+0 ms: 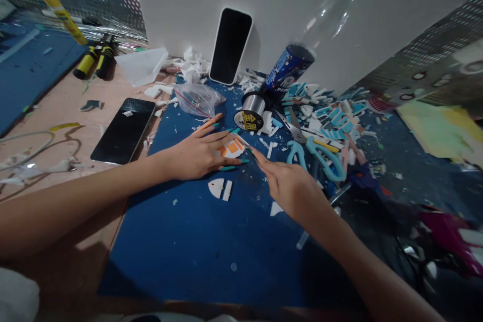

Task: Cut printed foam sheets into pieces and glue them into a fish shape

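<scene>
My left hand (196, 153) lies palm down with its fingers spread, pressing on a white foam piece with orange patches (234, 147). The fingers cover part of that piece. From the other side my right hand (281, 176) is closed around a thin, blade-like tool (246, 145), its tip at the piece's right edge. Most of the tool is hidden by the fingers. Just below my left hand, a rounded white piece (216, 188) and a narrow white strip (227, 190) lie side by side on the blue mat (196, 251).
Behind the hands stand a spool of wire (252, 110), a plastic bag (198, 99), a propped phone (231, 46) and a tilted bottle (298, 55). Scissors (317, 153) lie among scraps at right. Another phone (124, 131) and yellow-handled pliers (96, 60) are at left.
</scene>
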### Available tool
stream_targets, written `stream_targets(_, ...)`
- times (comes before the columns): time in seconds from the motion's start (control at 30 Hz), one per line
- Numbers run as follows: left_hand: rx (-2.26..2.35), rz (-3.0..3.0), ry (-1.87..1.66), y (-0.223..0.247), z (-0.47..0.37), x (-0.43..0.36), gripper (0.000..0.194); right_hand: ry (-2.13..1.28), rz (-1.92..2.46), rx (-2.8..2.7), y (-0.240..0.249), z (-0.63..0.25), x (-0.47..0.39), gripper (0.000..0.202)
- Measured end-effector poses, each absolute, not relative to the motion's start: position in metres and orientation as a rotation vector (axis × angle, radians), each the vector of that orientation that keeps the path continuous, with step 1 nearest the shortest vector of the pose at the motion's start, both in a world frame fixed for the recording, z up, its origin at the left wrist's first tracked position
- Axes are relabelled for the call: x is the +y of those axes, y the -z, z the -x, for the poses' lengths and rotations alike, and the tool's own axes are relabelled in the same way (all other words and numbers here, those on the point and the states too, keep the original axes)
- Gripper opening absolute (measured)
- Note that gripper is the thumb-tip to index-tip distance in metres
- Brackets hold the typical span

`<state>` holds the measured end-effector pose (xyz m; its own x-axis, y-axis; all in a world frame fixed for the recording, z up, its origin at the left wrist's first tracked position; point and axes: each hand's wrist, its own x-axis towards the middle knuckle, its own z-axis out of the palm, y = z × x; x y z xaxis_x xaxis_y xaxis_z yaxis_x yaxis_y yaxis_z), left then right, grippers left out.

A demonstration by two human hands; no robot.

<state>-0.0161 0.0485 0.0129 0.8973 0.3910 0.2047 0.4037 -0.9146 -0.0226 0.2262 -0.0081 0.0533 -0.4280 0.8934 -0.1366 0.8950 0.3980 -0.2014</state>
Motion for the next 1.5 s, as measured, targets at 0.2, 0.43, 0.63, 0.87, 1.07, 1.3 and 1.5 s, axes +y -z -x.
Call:
stream_targets(0.2, -0.625, 3.007, 0.317, -0.014, 0.016, 0.049, 0.039, 0.436, -1.715, 2.141, -0.076, -0.204, 0.006, 0.068)
stream_targets(0.43, -0.639, 2.979, 0.301, -0.016, 0.016, 0.048, 0.040, 0.311, -1.601, 2.071, -0.087, -0.197, 0.008, 0.075)
stream_targets(0.63, -0.639, 2.967, 0.328, -0.016, 0.015, 0.048, 0.041, 0.150, -1.567, 2.328, -0.078, -0.216, -0.009, 0.067)
stream_targets(0.87, -0.647, 2.999, 0.291, -0.013, 0.016, 0.048, 0.042, 0.277, -1.640, 2.442, -0.071, -0.243, -0.027, 0.066)
stream_targets(1.07, -0.622, 2.966, 0.355, -0.013, 0.018, 0.048, 0.040, 0.451, -1.782, 2.677, -0.068, -0.260, -0.024, 0.046)
stream_targets(1.3, -0.574, 2.878, 0.524, -0.006, 0.021, 0.054, 0.034, 0.958, -2.022, 2.623, -0.058, -0.257, -0.017, 0.045)
stream_targets(1.5, -0.718, 2.801, 0.777, -0.013, 0.021, 0.055, 0.026, 1.673, -2.198, 2.270, -0.053, -0.250, -0.025, 0.053)
